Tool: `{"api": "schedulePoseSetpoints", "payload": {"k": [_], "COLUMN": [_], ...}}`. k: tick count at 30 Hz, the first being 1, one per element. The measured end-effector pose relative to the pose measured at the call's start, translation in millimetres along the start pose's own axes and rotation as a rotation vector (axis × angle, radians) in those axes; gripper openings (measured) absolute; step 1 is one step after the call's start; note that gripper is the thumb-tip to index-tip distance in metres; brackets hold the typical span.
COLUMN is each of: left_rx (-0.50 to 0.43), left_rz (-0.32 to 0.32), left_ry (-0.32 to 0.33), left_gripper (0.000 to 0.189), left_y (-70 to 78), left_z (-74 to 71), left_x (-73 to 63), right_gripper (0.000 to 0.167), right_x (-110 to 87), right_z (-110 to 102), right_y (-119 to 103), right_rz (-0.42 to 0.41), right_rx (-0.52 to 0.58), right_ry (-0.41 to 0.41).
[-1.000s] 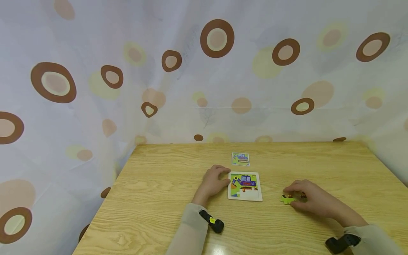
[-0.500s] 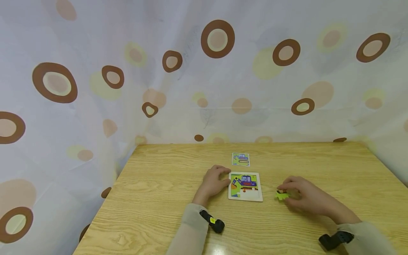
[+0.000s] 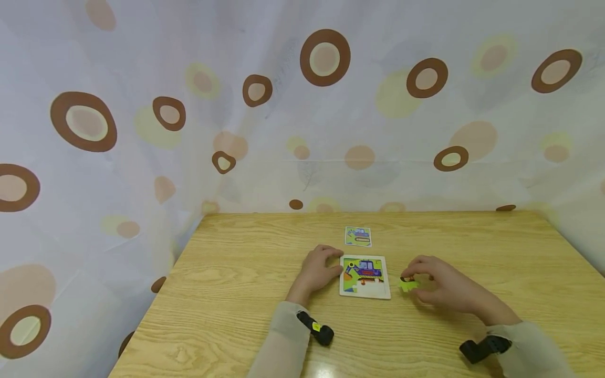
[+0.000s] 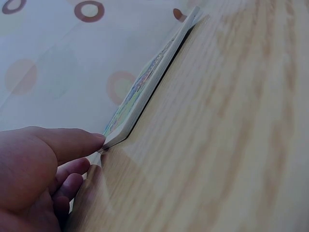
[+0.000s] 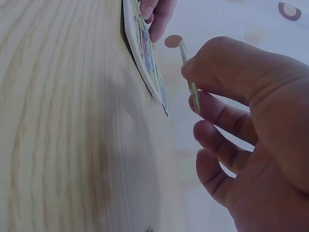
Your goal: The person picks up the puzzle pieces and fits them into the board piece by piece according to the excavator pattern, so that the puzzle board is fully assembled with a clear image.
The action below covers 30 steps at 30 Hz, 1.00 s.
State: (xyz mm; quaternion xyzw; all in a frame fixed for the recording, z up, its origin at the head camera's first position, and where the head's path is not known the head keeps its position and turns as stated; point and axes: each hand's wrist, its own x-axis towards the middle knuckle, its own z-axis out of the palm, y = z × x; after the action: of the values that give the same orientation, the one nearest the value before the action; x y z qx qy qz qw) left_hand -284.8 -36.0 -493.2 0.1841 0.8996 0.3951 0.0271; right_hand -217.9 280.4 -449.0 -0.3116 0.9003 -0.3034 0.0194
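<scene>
A square jigsaw puzzle tray [image 3: 387, 279] lies on the wooden table, with a blue digger picture on green inside and a white gap at its lower right. At its left edge my left hand [image 3: 317, 269] rests, thumb and forefinger spread. The left wrist view shows the thumb [image 4: 87, 140] touching the tray's corner, the other fingers loosely bent below. Right of the tray, my right hand [image 3: 444, 286] pinches a green jigsaw piece [image 3: 408, 285] between thumb and fingers. That thin piece [image 5: 194, 96] appears edge-on in the right wrist view, raised off the tabletop.
A small picture card [image 3: 357, 237] with the same digger lies just behind the tray. The wooden table [image 3: 227, 294] reaches back to a white curtain [image 3: 264, 173] with brown and beige circles. Both wrists wear black straps with cameras [image 3: 323, 335].
My right hand has moved left with the green jigsaw piece, coming closer to the tray's right edge. My left hand stays by the tray.
</scene>
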Motion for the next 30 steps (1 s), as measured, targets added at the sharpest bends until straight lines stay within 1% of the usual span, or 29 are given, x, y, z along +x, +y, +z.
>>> {"api": "schedulePoseSetpoints", "payload": {"k": [3, 10, 13, 18, 22, 30], "left_rx": [0.007, 0.02, 0.023, 0.025, 0.018, 0.02], "left_rz": [-0.003, 0.002, 0.002, 0.001, 0.001, -0.012], "left_ry": [-0.003, 0.002, -0.001, -0.006, -0.007, -0.009], "left_gripper": [0.034, 0.034, 0.034, 0.034, 0.034, 0.034], "left_y": [-0.2, -1.7, -0.9, 0.1, 0.3, 1.0], "left_z": [0.8, 1.8, 1.1, 0.2, -0.3, -0.7], "left_x": [0.1, 1.7, 1.6, 0.5, 0.6, 0.7], "right_gripper": [0.028, 0.03, 0.03, 0.024, 0.019, 0.018], "right_x": [3.8, 17.5, 23.4, 33.6, 41.7, 56.9], "right_z": [2, 8, 10, 14, 17, 27], "right_y": [-1, -9, -13, -20, -24, -30], "right_rz": [0.017, -0.015, -0.01, -0.012, -0.03, -0.072], "right_rx": [0.008, -0.008, -0.008, 0.021, 0.045, 0.092], "right_ry": [-0.004, 0.022, 0.024, 0.02, 0.014, 0.007]}}
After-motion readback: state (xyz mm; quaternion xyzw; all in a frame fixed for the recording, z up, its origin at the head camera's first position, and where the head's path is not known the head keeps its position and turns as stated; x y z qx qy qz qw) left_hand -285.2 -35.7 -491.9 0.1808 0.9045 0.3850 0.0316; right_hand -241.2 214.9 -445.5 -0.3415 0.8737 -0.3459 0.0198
